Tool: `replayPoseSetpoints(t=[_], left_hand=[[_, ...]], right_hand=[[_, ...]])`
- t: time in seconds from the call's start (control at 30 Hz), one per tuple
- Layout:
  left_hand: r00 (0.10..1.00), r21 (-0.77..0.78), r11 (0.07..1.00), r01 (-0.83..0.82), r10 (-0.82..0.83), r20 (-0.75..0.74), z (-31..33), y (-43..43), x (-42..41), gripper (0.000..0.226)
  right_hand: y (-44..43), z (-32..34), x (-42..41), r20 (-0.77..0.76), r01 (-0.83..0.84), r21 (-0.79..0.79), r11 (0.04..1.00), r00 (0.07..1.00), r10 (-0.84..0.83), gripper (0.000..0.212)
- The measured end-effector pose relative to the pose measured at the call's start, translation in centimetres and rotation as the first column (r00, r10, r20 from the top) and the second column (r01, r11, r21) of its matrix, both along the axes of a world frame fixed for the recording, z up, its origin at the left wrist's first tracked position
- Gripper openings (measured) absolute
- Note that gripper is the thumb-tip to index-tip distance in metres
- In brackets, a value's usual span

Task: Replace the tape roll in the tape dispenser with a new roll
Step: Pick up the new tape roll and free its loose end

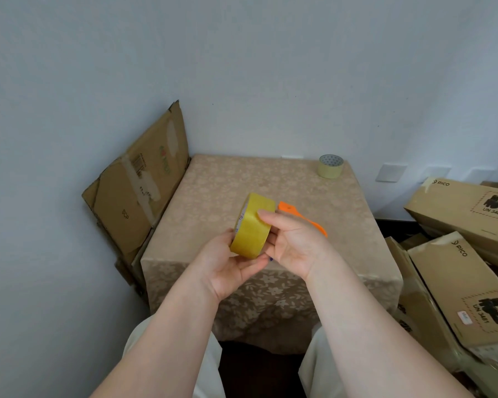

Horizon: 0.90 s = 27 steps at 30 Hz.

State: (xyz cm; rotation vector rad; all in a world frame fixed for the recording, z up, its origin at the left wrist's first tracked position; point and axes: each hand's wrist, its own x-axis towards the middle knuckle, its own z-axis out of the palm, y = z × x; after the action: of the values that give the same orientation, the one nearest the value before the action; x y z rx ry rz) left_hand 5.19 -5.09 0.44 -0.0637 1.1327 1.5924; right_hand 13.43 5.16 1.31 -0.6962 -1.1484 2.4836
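A full yellow tape roll (252,225) is held upright on edge above the small table (213,185). My left hand (227,264) cups it from below and the left. My right hand (292,242) grips its right side, with the thumb pressed on the outer band. Behind my right hand an orange plastic tape dispenser (302,215) lies on the table, mostly hidden. A thin, nearly used-up pale roll (330,166) stands at the table's far right corner.
The table wears a beige floral cloth and stands against a white wall. A flattened cardboard box (138,185) leans at its left. Stacked cardboard boxes (454,254) crowd the right side. My knees are under the near edge.
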Motion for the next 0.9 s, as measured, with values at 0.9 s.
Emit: replayPoseSetpoints(t=[0.9], left_hand=[[0.770,-0.165,0.986,0.038,-0.134,-0.623,0.09,-0.65,0.58,0.025]], right_hand=[[-0.28,0.28,-0.02,0.037,0.167,-0.058,0.984,0.986,-0.165,0.005]])
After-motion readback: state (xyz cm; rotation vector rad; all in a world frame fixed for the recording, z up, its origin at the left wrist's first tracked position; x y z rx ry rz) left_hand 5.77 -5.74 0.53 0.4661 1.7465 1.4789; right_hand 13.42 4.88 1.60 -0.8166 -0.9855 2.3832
